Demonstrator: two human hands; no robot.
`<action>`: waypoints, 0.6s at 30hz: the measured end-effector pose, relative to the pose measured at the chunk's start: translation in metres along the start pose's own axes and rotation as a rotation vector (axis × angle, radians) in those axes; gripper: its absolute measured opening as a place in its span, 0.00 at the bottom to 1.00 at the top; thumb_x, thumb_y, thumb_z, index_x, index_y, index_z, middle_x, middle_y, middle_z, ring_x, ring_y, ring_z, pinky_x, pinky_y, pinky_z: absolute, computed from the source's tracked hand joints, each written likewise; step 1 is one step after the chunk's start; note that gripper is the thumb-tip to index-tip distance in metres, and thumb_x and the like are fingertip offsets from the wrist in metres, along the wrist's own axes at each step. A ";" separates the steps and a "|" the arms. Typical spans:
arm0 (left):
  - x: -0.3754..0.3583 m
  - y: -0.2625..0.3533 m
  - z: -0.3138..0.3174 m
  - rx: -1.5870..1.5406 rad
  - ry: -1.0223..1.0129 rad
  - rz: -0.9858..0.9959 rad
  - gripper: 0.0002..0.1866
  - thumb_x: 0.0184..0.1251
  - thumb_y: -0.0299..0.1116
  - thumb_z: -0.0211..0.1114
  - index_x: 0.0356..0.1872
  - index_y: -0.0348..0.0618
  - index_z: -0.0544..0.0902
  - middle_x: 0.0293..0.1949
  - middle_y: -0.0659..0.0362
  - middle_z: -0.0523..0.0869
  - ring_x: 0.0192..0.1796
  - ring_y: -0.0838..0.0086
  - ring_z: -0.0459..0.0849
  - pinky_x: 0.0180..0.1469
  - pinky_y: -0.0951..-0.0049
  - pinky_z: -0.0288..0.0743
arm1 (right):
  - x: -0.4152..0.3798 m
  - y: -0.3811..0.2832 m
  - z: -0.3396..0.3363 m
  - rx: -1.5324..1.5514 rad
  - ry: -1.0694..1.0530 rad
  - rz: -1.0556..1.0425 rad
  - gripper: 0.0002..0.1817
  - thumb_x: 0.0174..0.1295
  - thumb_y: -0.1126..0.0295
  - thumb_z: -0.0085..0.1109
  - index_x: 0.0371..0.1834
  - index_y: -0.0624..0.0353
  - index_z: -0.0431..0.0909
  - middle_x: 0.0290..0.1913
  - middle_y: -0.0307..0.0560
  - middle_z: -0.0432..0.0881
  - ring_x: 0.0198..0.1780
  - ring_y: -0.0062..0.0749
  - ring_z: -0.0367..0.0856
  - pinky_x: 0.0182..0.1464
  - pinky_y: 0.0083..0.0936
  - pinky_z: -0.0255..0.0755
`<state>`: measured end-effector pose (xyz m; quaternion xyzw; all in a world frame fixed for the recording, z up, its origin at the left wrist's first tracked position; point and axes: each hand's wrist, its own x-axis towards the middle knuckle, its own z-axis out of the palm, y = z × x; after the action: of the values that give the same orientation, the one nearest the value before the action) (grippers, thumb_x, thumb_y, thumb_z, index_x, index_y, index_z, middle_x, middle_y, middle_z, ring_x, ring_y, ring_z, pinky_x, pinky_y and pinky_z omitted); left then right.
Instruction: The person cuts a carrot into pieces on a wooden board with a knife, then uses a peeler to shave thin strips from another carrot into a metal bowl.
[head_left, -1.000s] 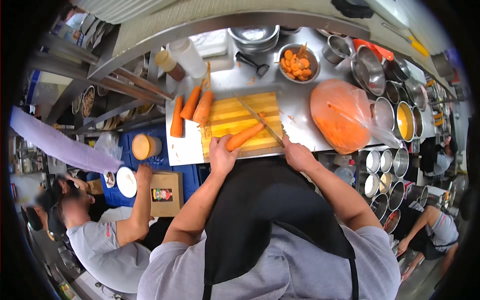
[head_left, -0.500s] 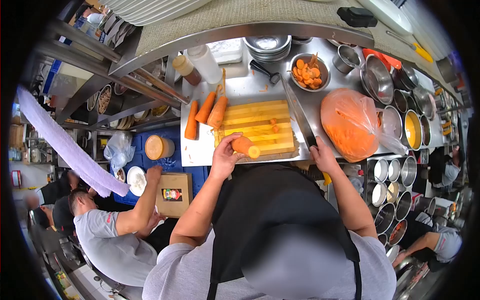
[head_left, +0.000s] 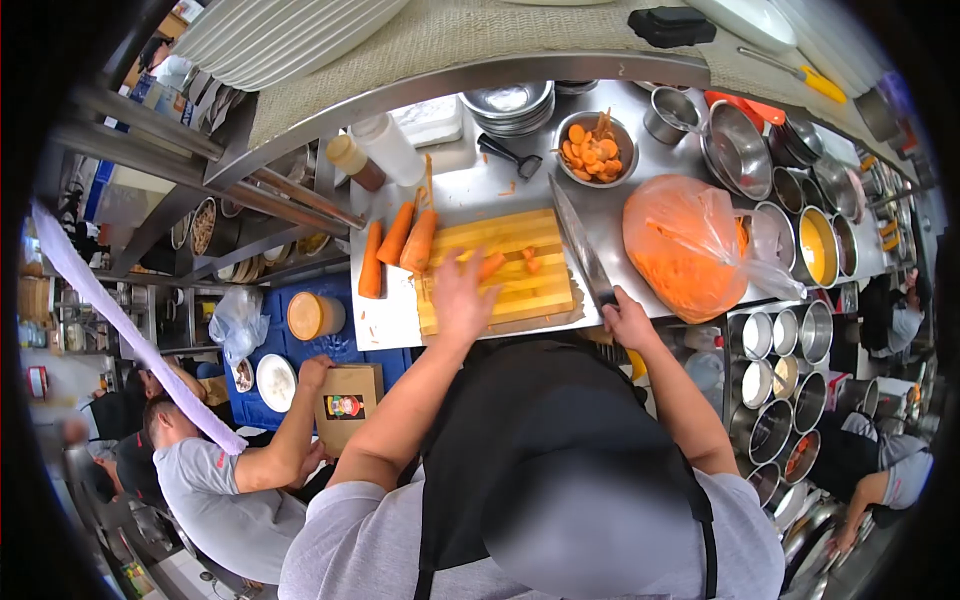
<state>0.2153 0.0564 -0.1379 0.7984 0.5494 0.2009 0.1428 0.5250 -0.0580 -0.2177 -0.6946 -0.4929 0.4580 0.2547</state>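
My left hand (head_left: pixel 465 300) is over the wooden cutting board (head_left: pixel 535 295), fingers spread and slightly blurred. Just beyond its fingertips lies a carrot (head_left: pixel 491 265), partly hidden by the hand, and small carrot bits (head_left: pixel 531 260) sit to its right. Three whole carrots, among them a left one (head_left: pixel 371 262), lie along the board's left side. My right hand (head_left: pixel 628 320) grips the handle of a large knife (head_left: pixel 583 240), whose blade points away from me along the board's right edge.
A bowl of sliced carrots (head_left: pixel 597 150) and a black peeler (head_left: pixel 508 157) are behind the board. A plastic bag of orange shreds (head_left: pixel 685 250) stands right of the knife. A metal shelf (head_left: pixel 450 75) crosses above. At left, a co-worker (head_left: pixel 230 470) handles a cardboard box (head_left: pixel 349 405).
My left hand has moved forward over the board and let go of the carrot, which now lies there. My right hand still has the knife. The view has shifted slightly.
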 end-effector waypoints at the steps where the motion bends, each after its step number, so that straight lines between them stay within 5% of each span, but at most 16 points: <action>1: 0.010 0.016 0.006 -0.176 -0.119 0.026 0.37 0.56 0.36 0.78 0.70 0.52 0.75 0.67 0.42 0.71 0.61 0.50 0.78 0.62 0.54 0.75 | 0.001 -0.003 -0.001 0.067 -0.026 0.036 0.08 0.73 0.71 0.53 0.48 0.63 0.67 0.26 0.51 0.81 0.28 0.38 0.81 0.36 0.33 0.75; 5: 0.043 0.035 0.068 -0.065 -0.227 0.175 0.31 0.55 0.33 0.76 0.64 0.50 0.79 0.64 0.42 0.73 0.59 0.48 0.79 0.63 0.54 0.76 | 0.009 0.004 -0.005 0.243 -0.087 0.103 0.10 0.74 0.72 0.52 0.54 0.61 0.68 0.24 0.45 0.79 0.23 0.29 0.78 0.27 0.30 0.72; 7: 0.066 0.016 0.113 -0.128 -0.351 0.002 0.24 0.54 0.31 0.74 0.56 0.46 0.84 0.58 0.42 0.77 0.57 0.46 0.79 0.62 0.54 0.76 | 0.016 0.016 -0.002 0.314 -0.094 0.088 0.13 0.74 0.72 0.51 0.59 0.60 0.69 0.23 0.44 0.79 0.19 0.28 0.75 0.20 0.28 0.68; 9: 0.090 0.021 0.122 -0.183 -0.275 0.047 0.20 0.53 0.30 0.74 0.50 0.43 0.85 0.54 0.41 0.78 0.56 0.46 0.80 0.61 0.54 0.77 | 0.015 0.011 -0.007 0.278 -0.115 0.086 0.12 0.73 0.72 0.52 0.57 0.60 0.69 0.23 0.45 0.79 0.19 0.29 0.75 0.21 0.28 0.69; 10: 0.100 0.030 0.116 -0.235 -0.212 0.068 0.16 0.53 0.29 0.74 0.44 0.41 0.86 0.51 0.41 0.79 0.55 0.45 0.80 0.59 0.54 0.77 | 0.014 0.009 -0.007 0.253 -0.111 0.090 0.11 0.73 0.72 0.52 0.56 0.60 0.70 0.23 0.45 0.79 0.19 0.28 0.75 0.22 0.28 0.70; 17: 0.192 0.123 -0.001 -0.359 -0.034 0.154 0.26 0.53 0.39 0.77 0.54 0.43 0.84 0.53 0.46 0.85 0.57 0.53 0.84 0.59 0.58 0.78 | 0.013 0.001 -0.012 0.258 -0.162 0.121 0.11 0.73 0.70 0.53 0.54 0.62 0.70 0.24 0.46 0.81 0.21 0.30 0.78 0.23 0.29 0.71; 18: 0.190 0.119 -0.015 -0.388 -0.094 0.131 0.27 0.55 0.41 0.77 0.56 0.43 0.84 0.53 0.48 0.86 0.51 0.55 0.86 0.53 0.60 0.80 | 0.014 0.005 -0.011 0.258 -0.170 0.125 0.11 0.73 0.70 0.53 0.54 0.62 0.70 0.24 0.46 0.81 0.21 0.30 0.78 0.23 0.29 0.71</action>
<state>0.3650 0.1914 -0.0401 0.7984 0.4402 0.2743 0.3060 0.5384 -0.0459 -0.2216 -0.6441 -0.4057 0.5896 0.2701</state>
